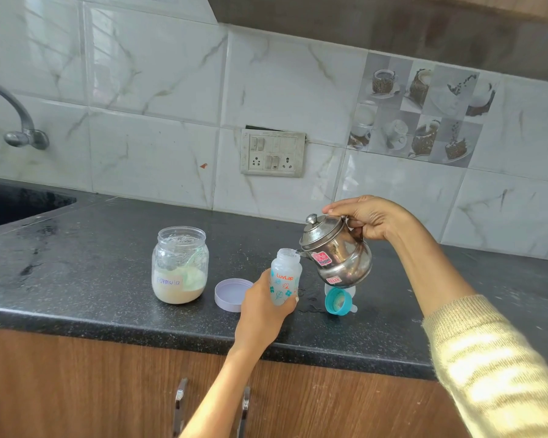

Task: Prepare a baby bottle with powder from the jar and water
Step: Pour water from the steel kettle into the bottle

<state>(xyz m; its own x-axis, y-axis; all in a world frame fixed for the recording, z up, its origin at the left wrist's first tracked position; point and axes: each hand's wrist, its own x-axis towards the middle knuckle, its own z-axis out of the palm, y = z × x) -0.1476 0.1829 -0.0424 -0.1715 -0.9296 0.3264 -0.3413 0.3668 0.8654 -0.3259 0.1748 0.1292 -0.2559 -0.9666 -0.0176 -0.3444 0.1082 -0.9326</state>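
**Steel kettle tipped over the open bottle**

Frosted plastic, printed with teal leaves and an orange brand name, the baby bottle (284, 279) stands uncapped near the front edge of our black speckled counter (108, 254). Our left hand (263, 314) wraps around its lower body, fingers curled behind and thumb in front. Our right hand (366, 218) grips the handle of a small steel kettle (337, 252), index finger stretched over the lid, and tilts it so the spout sits right at the bottle's mouth. Below the kettle, the teal cap with its teat (337, 301) lies on its side on the counter, in a small wet patch. Left of the bottle a lilac lid (231, 294) rests upside down, and beyond it stands the open glass jar (180, 265) labelled "Formula", part full of pale powder with a scoop inside.
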